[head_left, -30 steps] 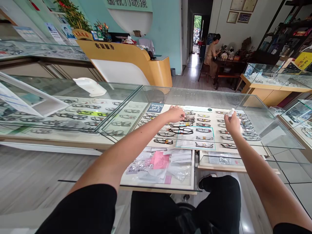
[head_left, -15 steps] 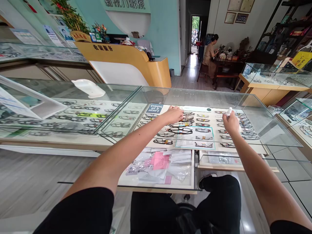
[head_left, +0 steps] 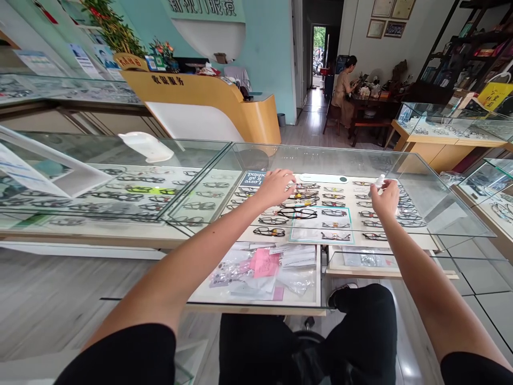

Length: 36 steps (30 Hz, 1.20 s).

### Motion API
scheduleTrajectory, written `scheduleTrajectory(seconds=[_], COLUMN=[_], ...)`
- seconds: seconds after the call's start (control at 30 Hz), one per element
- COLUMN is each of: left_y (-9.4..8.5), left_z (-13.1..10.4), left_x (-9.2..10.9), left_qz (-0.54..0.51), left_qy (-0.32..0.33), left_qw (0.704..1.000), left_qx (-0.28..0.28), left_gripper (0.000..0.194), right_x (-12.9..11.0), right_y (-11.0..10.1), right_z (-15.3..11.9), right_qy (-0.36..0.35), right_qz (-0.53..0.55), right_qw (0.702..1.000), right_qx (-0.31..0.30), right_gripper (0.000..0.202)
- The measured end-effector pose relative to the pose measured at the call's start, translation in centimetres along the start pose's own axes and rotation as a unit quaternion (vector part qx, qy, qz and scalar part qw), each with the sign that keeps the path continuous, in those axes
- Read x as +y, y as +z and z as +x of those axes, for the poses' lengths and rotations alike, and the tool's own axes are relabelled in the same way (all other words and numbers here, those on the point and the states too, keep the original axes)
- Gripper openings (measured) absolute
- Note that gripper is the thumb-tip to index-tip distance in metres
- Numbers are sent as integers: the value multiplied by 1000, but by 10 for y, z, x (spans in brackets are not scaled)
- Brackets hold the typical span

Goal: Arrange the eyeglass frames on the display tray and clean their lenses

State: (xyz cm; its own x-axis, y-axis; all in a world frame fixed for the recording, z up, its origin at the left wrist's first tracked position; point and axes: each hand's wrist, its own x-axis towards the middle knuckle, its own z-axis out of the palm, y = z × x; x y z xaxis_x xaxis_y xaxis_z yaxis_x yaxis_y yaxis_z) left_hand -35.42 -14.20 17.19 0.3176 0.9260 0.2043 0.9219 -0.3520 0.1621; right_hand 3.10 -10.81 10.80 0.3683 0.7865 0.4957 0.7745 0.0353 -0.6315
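My left hand [head_left: 277,187] is over the glass display case, its fingers apart and nothing in them, just behind a pair of black-framed glasses [head_left: 298,213]. Farther right, my right hand [head_left: 385,198] holds a small white bottle [head_left: 378,184] between thumb and fingers, above the right part of the case. Rows of eyeglasses, a blue card [head_left: 253,178] and a sheet with a teal border [head_left: 320,238] show around and below my hands.
An open drawer [head_left: 319,278] with plastic bags and a pink paper [head_left: 265,263] juts out toward my lap. A white curved object [head_left: 147,147] is at the left. Beyond the case stand a yellow counter [head_left: 192,91] and a seated person [head_left: 343,91].
My left hand has shifted slightly left and its fingers have spread. The fingers of my right hand have opened out somewhat around the white bottle.
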Motion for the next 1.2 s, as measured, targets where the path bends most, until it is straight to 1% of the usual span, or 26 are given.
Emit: scheduleTrajectory(seconds=[0.13, 0.2, 0.27, 0.33, 0.37, 0.4, 0.43, 0.47, 0.5, 0.53, 0.57, 0.63, 0.7, 0.77, 0.83, 0.87, 0.9, 0.93, 0.97, 1.03, 1.07, 1.13, 1.17, 1.2], left_y=[-4, -6, -6, -5, -4, -3, -2, 1, 3, 6, 10, 15, 17, 11, 2, -3, -5, -4, 0, 19, 33, 65, 80, 93], left_z=[-19, -33, -53, -78, -92, -107, -121, -136, -150, -162, -173, -189, -198, -206, -217, -225, -234, -245, -255, -274, -281, -290, -292, -294], left_x=[-11, -16, -20, -23, -25, -26, -27, -28, -28, -28, -28, -26, -21, -10, 9, 23, 40, 58, 77, 114, 130, 157, 167, 174], left_qz=[-14, -17, -21, -27, -30, -35, -41, -49, -60, -71, -79, -91, -100, -114, -147, -177, -218, -269, -326, -425, -454, -482, -485, -485], left_qy=[-52, -62, -42, -8, 5, 9, 6, -4, -17, -30, -41, -61, -74, -71, -40, -18, 8, 31, 57, 90, 82, 41, 20, 14], left_qw=[996, 993, 993, 993, 992, 991, 991, 991, 991, 991, 990, 988, 986, 983, 976, 970, 962, 951, 937, 901, 885, 854, 842, 836], left_qx=[74, 99, 112, 119, 122, 127, 127, 122, 116, 110, 107, 107, 111, 127, 155, 165, 162, 147, 113, 2, -64, -192, -237, -256], left_gripper=[30, 29, 29, 32, 33, 34, 34, 35, 34, 33, 33, 32, 30, 27, 22, 20, 16, 14, 14, 14, 15, 20, 22, 23], right_x=[3, 1, -2, -4, -4, -4, -4, -4, -3, -2, -1, 3, 6, 9, 10, 10, 10, 10, 10, 12, 14, 18, 21, 23], right_y=[-2, -5, -12, -24, -31, -39, -46, -52, -57, -60, -61, -57, -49, -41, -33, -30, -26, -23, -20, -13, -9, -4, -2, -1], right_z=[2, 4, 2, -12, -23, -39, -56, -76, -95, -114, -130, -153, -160, -156, -146, -142, -138, -135, -133, -135, -137, -144, -148, -151], right_qy=[-2, 5, 21, 15, -8, -49, -101, -154, -205, -243, -262, -270, -280, -294, -298, -297, -297, -298, -298, -294, -291, -285, -280, -275], right_qz=[27, 48, 88, 133, 147, 148, 137, 117, 90, 61, 32, -31, -80, -106, -116, -121, -126, -131, -136, -143, -146, -149, -150, -149], right_qw=[999, 996, 988, 975, 969, 967, 966, 965, 964, 963, 961, 959, 952, 946, 944, 943, 943, 943, 943, 944, 944, 946, 947, 949], right_qx=[48, 75, 126, 180, 196, 201, 195, 175, 140, 103, 85, 81, 89, 91, 87, 82, 76, 68, 58, 46, 43, 41, 37, 32], right_gripper=[28, 27, 24, 18, 16, 15, 16, 16, 17, 16, 15, 16, 19, 23, 27, 29, 31, 33, 35, 38, 40, 45, 47, 48])
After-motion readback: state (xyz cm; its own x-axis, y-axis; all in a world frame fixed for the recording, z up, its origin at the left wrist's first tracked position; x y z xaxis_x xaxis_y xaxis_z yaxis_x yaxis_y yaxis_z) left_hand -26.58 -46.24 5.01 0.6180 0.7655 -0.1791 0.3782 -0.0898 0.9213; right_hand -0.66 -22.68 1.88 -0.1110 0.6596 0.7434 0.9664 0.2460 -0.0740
